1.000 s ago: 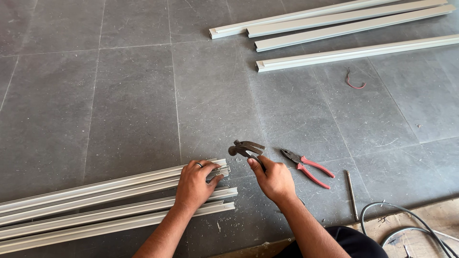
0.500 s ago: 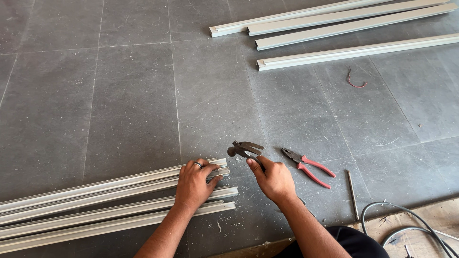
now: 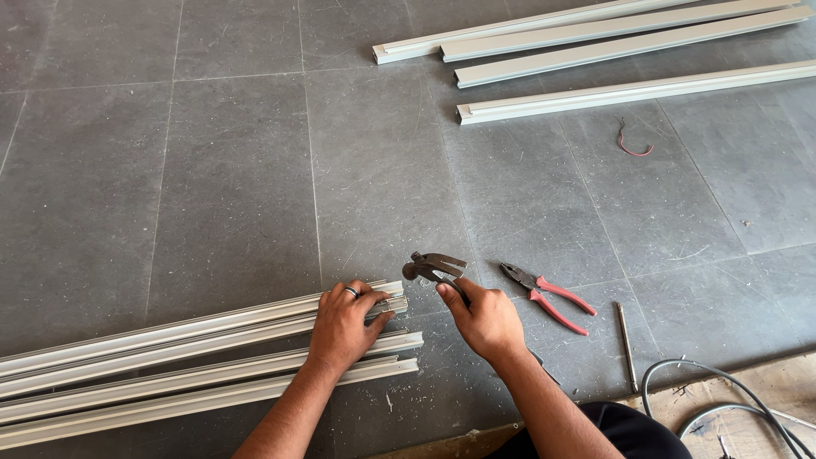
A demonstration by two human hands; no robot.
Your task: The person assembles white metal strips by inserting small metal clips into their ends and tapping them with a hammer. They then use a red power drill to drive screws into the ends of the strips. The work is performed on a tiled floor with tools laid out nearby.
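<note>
My left hand (image 3: 344, 327), with a ring on one finger, presses down on the end of a bundle of long pale metal channels (image 3: 170, 353) lying on the grey tiled floor. My right hand (image 3: 484, 319) grips a claw hammer (image 3: 432, 267) by its handle, with the dark head raised just right of the channel ends. The hammer head and the channel ends are a short gap apart.
Red-handled pliers (image 3: 548, 296) lie on the tiles right of my right hand, with a thin metal rod (image 3: 626, 333) beyond them. Several more pale channels (image 3: 612, 51) lie at the top right. A red wire scrap (image 3: 631, 144) and grey cables (image 3: 722, 399) lie nearby.
</note>
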